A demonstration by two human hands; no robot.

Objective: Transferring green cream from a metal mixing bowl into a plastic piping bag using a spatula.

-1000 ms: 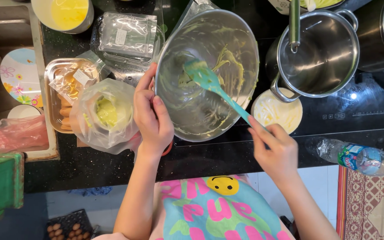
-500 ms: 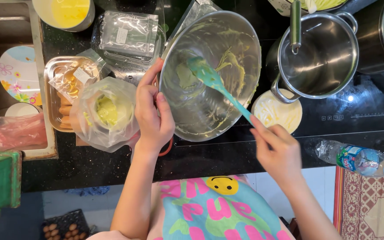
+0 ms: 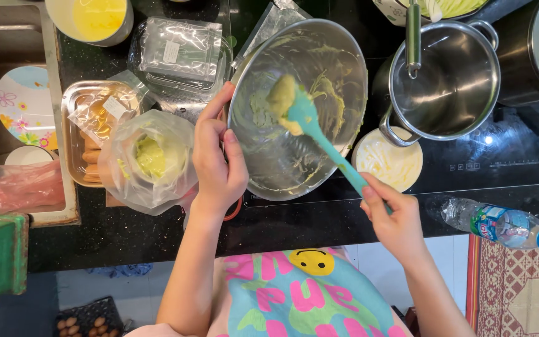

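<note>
My left hand (image 3: 218,163) grips the near-left rim of a large steel mixing bowl (image 3: 338,81), which is tilted toward me on the black counter. My right hand (image 3: 394,219) holds the handle of a teal spatula (image 3: 319,131) whose blade sits inside the bowl, loaded with a lump of pale yellow-green cream (image 3: 282,93). Smears of the same cream coat the bowl's inner wall. Just left of my left hand stands a clear piping bag (image 3: 148,159), folded open over a cup, with cream inside.
A steel pot (image 3: 450,87) with a ladle stands right of the bowl, a small white dish (image 3: 389,163) below it. A tray of biscuits (image 3: 92,128), a clear plastic box (image 3: 179,50), a yellow tub (image 3: 95,19) and a lying water bottle (image 3: 506,224) surround the work spot.
The spatula has scooped a lump of cream and lifted it higher in the bowl. My left hand has stayed on the rim.
</note>
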